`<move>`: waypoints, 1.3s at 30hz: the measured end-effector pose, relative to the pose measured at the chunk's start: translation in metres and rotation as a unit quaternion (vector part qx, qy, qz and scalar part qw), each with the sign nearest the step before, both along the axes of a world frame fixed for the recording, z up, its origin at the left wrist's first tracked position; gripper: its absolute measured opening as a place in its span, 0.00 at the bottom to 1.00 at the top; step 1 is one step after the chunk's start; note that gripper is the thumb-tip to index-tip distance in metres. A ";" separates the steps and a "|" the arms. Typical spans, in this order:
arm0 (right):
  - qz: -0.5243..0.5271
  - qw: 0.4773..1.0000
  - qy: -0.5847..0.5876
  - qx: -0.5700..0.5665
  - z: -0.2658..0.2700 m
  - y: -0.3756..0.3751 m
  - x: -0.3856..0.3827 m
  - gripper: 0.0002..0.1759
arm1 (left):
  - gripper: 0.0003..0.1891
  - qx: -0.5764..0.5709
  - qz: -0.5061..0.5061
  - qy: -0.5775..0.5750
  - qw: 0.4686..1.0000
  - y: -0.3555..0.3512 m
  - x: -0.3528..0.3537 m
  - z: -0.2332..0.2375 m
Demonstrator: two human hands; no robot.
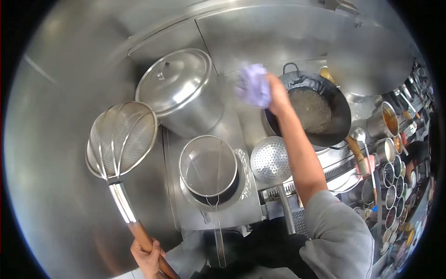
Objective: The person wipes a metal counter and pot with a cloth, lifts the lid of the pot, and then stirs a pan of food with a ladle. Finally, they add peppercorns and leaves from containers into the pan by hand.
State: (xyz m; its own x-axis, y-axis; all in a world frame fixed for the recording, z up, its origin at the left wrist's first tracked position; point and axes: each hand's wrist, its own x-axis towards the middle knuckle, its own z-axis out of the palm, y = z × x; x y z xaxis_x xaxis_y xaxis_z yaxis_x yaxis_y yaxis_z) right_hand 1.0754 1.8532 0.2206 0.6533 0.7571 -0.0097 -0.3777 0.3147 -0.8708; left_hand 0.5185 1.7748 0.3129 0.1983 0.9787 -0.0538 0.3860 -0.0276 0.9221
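My left hand [147, 258] is wrapped round the wooden handle of a large wire-mesh strainer [123, 139], which is raised beside the steel wall. My right hand [278, 95] grips a crumpled lilac cloth [254, 86], blurred by motion, between the stockpot and the wok. That wok [311, 110], dark with cloudy, bubbly liquid in it, lies just right of the hand. Below my right forearm is a perforated ladle [271, 160] with a long metal handle. A fine-mesh sieve [208, 165] rests over a round pot, its handle toward me.
A big lidded stockpot [179, 88] stands at the back left. On the right are a ladle [358, 135], a wooden-handled tool [357, 156], a pot of orange-brown sauce [389, 118] and several small containers. A round metal disc [370, 60] shows at the upper right.
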 end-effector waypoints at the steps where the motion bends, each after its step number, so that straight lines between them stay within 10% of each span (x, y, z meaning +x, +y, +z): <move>1: -0.011 0.995 0.075 0.068 0.017 -0.028 0.008 0.29 | 0.06 0.003 0.003 -0.015 1.000 -0.002 -0.005 -0.001; 5: 0.016 0.977 0.079 0.198 0.097 -0.147 -0.034 0.29 | 0.07 -0.004 -0.004 -0.024 1.000 -0.020 -0.009 0.001; 9: -0.129 0.985 -0.111 -0.011 0.053 -0.240 -0.045 0.24 | 0.06 0.019 -0.045 -0.074 0.996 -0.027 -0.015 0.001; 13: -0.143 0.768 -0.509 -0.362 -0.026 -0.327 -0.070 0.24 | 0.06 0.061 -0.079 -0.139 0.985 -0.041 -0.005 0.010; 25: -0.092 0.939 -0.191 -0.269 -0.108 -0.462 -0.055 0.35 | 0.08 0.057 -0.076 -0.200 0.975 -0.072 0.127 0.014; 33: 0.141 0.970 0.057 -0.189 -0.128 -0.359 -0.062 0.24 | 0.10 0.064 -0.056 -0.175 0.981 -0.116 0.149 0.008; 39: 0.148 0.964 -0.191 -0.109 -0.123 -0.169 -0.040 0.22 | 0.11 0.047 -0.042 -0.151 0.987 -0.117 0.120 0.006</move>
